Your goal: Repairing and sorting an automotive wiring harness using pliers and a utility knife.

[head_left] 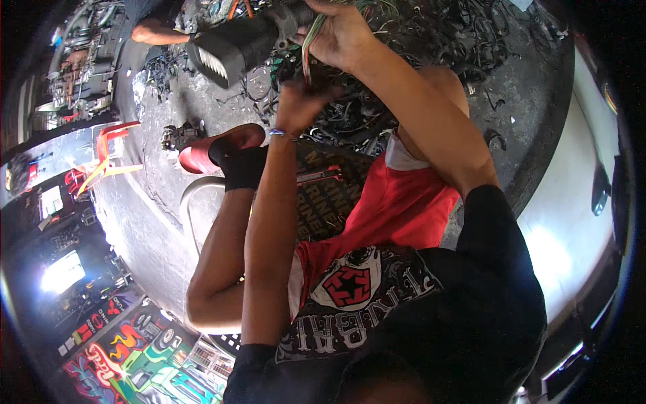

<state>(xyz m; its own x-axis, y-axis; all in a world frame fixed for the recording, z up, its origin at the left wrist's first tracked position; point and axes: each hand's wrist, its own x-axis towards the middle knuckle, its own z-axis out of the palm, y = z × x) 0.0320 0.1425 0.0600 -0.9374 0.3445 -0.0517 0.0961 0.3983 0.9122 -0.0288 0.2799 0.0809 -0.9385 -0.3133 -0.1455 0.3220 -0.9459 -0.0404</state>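
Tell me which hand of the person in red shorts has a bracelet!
The lower, left hand: it wears a bluish bracelet; the higher, right hand shows none.

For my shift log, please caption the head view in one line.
Right hand holding thin wires, motion-blurred left hand close by, over a floor strewn with dark cables.

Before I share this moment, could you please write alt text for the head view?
The wearer's right hand holds a bunch of thin wires, with the blurred left hand just below in the picture. Tangled dark wiring covers part of the grey floor, and a black part with white pleats extends left of the hands.
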